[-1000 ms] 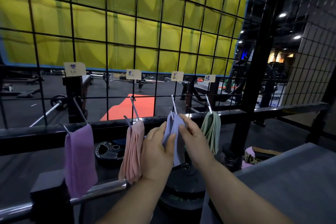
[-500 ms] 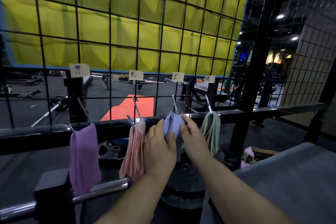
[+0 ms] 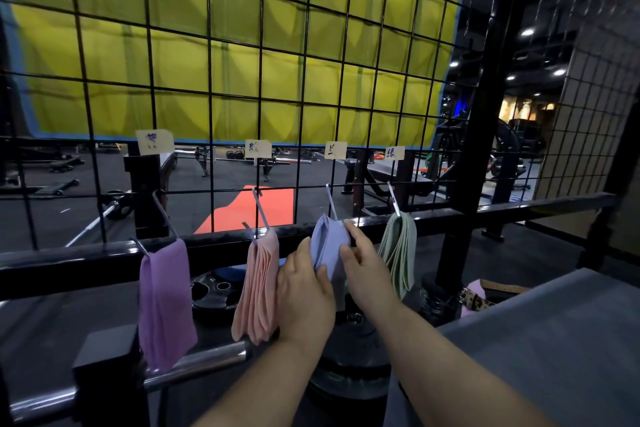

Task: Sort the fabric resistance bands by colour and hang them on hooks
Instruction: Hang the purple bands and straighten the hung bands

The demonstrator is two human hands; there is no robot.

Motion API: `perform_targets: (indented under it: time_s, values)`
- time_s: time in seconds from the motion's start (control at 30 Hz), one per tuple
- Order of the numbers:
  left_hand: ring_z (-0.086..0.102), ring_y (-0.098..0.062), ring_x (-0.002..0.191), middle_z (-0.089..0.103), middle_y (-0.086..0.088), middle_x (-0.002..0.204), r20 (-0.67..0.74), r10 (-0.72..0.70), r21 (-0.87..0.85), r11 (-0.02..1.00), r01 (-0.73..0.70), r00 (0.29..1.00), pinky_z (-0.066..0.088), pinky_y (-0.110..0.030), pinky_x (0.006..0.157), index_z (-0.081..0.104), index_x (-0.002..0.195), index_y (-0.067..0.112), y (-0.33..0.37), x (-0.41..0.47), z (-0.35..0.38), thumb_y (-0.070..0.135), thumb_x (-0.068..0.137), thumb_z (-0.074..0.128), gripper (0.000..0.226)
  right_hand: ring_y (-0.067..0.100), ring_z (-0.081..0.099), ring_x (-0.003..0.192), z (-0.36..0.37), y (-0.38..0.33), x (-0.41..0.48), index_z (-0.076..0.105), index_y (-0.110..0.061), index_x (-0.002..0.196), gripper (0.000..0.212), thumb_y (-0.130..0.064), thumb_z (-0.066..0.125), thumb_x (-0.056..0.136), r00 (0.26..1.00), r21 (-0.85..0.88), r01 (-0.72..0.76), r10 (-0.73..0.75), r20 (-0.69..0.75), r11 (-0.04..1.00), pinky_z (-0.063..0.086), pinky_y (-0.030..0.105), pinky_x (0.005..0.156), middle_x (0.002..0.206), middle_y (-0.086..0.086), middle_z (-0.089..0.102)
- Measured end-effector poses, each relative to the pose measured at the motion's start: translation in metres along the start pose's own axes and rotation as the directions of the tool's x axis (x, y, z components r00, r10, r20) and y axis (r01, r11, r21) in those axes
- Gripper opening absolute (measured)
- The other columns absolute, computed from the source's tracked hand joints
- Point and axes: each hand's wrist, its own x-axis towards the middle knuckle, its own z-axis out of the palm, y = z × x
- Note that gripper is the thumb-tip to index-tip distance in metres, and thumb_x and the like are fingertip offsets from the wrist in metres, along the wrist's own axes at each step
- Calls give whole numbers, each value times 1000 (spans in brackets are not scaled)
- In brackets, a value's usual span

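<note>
Four bundles of fabric resistance bands hang in a row from metal hooks along the lower part of a black wire grid (image 3: 242,55), each under a small paper label (image 3: 335,150). From the grid's left edge they run: purple bands (image 3: 166,302), pink bands (image 3: 258,288), blue bands (image 3: 327,239) and green bands (image 3: 400,250).

The blue bands hang on the third hook (image 3: 330,199), and both hands are on them. The left hand (image 3: 303,298) grips their left edge, its thumb lying across the front of the fabric and its back brushing the pink bands. The right hand (image 3: 369,274) pinches their right edge higher up, its fingers (image 3: 356,236) curled round the fold just below the hook.

A grey bench (image 3: 554,340) fills the lower right. Below the bands lie a black weight plate (image 3: 214,291) and a steel bar (image 3: 207,359).
</note>
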Motion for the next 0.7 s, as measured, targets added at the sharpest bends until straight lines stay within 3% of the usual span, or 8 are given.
perform_targets:
  time_s: [0.2, 0.37, 0.47, 0.6, 0.7]
  values:
    - [48, -20, 119, 51, -1, 129, 22, 26, -69, 997, -24, 999, 40, -38, 102, 43, 143, 17, 12, -5, -3, 7, 95, 47, 49, 8, 51, 120, -1, -5, -4, 40, -28, 147, 47, -17, 42, 102, 998, 73, -45, 42, 46, 996, 41, 18, 93, 142, -8, 50]
    - [49, -14, 110, 51, 4, 120, 40, 40, -120, 992, -34, 998, 46, -34, 97, 45, 142, 24, 17, -5, -3, 5, 95, 46, 51, 10, 55, 121, -3, -4, -3, 46, -29, 143, 44, -13, 39, 103, 993, 124, -83, 72, 91, 989, 44, 32, 106, 135, -7, 58]
    - [49, -14, 111, 52, 4, 121, 31, 61, -111, 992, -57, 998, 45, -36, 99, 45, 142, 24, 13, -7, -4, 5, 94, 48, 51, 10, 55, 121, -3, -2, -3, 44, -30, 145, 45, -13, 38, 104, 991, 116, -95, 82, 110, 989, 44, 29, 104, 136, -7, 56]
    - [47, -11, 113, 50, 5, 125, 40, 42, -114, 993, -37, 998, 42, -28, 100, 43, 143, 24, 10, -6, -5, 6, 95, 46, 52, 10, 45, 132, -2, 0, -2, 36, -30, 149, 47, -17, 39, 104, 992, 102, -90, 81, 96, 991, 35, 32, 114, 147, -9, 45]
    - [47, -12, 116, 50, 6, 127, 43, 39, -126, 991, -34, 998, 43, -32, 102, 42, 144, 24, 7, -7, -5, 7, 95, 46, 52, 10, 44, 131, -1, 2, -2, 34, -30, 150, 47, -20, 39, 105, 993, 88, -82, 74, 89, 993, 36, 30, 112, 148, -9, 43]
